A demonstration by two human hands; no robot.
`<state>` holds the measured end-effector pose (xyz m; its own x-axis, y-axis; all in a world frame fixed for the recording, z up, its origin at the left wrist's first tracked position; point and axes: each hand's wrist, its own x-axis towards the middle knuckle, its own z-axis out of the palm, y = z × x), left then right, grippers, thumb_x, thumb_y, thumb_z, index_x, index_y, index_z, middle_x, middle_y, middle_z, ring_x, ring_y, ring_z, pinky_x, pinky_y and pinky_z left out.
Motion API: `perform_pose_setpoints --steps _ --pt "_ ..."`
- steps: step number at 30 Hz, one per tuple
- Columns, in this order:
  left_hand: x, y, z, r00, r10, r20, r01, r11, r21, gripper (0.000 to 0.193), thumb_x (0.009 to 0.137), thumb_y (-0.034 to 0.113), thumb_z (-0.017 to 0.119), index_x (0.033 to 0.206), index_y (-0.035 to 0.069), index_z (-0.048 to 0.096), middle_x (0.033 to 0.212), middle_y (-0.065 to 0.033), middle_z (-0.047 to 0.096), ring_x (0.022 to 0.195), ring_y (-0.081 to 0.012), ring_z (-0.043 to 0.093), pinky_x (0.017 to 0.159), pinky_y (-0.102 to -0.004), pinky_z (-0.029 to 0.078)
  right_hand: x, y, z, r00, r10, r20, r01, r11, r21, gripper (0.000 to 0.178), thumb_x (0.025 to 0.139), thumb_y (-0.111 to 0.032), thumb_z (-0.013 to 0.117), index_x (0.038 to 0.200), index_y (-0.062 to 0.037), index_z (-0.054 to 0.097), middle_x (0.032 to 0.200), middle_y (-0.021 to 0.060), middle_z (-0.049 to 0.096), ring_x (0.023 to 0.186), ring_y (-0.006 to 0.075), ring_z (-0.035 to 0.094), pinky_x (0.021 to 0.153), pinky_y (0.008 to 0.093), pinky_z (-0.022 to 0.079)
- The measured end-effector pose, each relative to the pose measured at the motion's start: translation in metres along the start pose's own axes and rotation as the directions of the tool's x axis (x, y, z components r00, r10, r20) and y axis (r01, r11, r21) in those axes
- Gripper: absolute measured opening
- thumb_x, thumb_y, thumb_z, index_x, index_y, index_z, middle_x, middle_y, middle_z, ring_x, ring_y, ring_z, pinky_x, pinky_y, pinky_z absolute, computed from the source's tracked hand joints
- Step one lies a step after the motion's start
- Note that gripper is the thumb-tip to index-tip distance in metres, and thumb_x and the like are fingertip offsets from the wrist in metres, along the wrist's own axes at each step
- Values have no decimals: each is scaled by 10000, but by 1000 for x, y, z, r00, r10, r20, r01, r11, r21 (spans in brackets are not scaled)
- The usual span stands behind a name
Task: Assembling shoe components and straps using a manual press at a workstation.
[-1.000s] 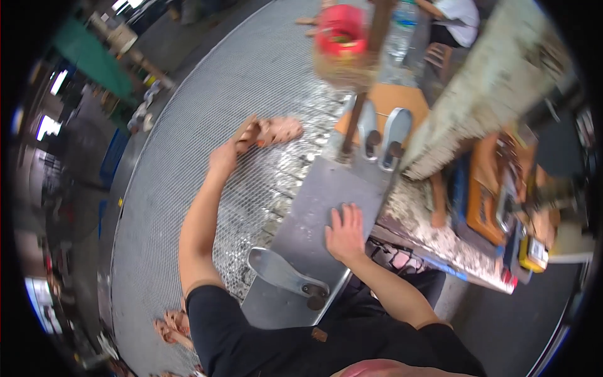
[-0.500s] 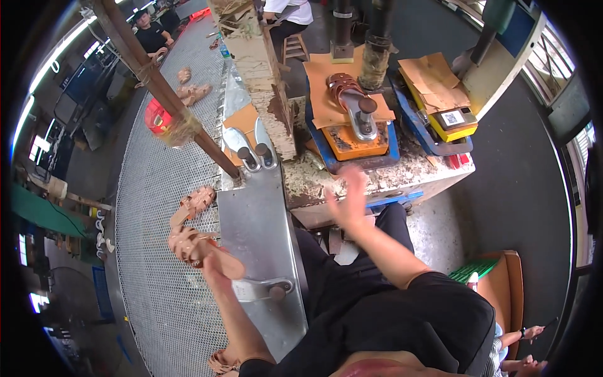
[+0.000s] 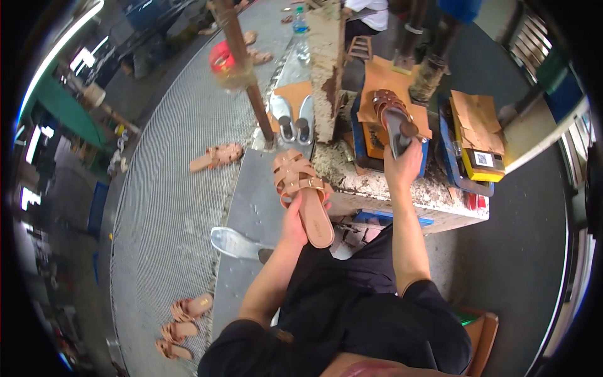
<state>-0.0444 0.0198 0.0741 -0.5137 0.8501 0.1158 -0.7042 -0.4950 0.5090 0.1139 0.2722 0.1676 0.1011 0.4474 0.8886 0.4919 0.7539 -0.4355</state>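
A wide metal mesh conveyor (image 3: 169, 207) curves along the left; on it a tan strappy sandal (image 3: 217, 156) lies near its right edge, and three more sandals (image 3: 182, 327) cluster at its near end; a grey metal plate (image 3: 254, 207) adjoins the mesh, carrying a silver shoe last (image 3: 235, 244) at its near edge; at the plate's far edge two silver lasts (image 3: 293, 116) rest on an orange sheet (image 3: 295, 94); to the right a stained workbench (image 3: 402, 185) bears cardboard pieces (image 3: 474, 113).

Left hand (image 3: 294, 217) raised, fingers curled in a closed grip — right hand (image 3: 402, 164) stretched forward, clasped.
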Motion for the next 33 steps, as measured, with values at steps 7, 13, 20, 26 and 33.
perform_pose_setpoints --steps 7,13,20,26,33 --pt "-38 12 -12 991 137 9 -136 988 -67 575 1092 379 606 1526 9 536 1470 -150 646 1370 -352 625 1230 -559 458 -168 -78 -77 751 -103 652 -223 890 398 795 790 -216 928 1436 54 551 1390 301 644 1297 485 634 1096 507 537" --pt "-111 149 -116 748 646 -154 -628 763 153 498 1144 326 555 1515 -7 563 1482 -142 660 1330 -289 666 1167 -457 534 -224 -114 -99 636 -527 564 -72 687 723 786 764 -170 939 1428 15 561 1444 235 655 1382 467 617 1213 547 478" --pt "-210 260 -203 380 838 -392 -630 545 553 412 1156 280 526 1458 2 562 1354 -164 689 1182 -336 712 1025 -479 621 -239 -145 -131 552 -462 694 -351 627 696 746 761 -155 957 1404 10 616 1330 199 702 1256 385 702 1077 465 565" --pt "-120 124 -79 716 698 -17 -698 716 -14 1025 1016 871 356 1646 64 398 1587 -149 551 1449 -335 552 1219 -489 459 -231 -165 -128 575 -398 715 -454 572 683 655 779 -69 923 1324 3 567 1376 189 634 1317 316 629 1137 455 485" --pt "-77 25 -1 920 355 -165 -375 920 -114 647 1133 568 474 1500 40 549 1410 -135 678 1268 -289 676 1091 -463 554 -202 -162 -100 792 -264 551 -295 625 723 699 766 -141 958 1317 21 559 1349 228 647 1260 382 663 1078 502 531"
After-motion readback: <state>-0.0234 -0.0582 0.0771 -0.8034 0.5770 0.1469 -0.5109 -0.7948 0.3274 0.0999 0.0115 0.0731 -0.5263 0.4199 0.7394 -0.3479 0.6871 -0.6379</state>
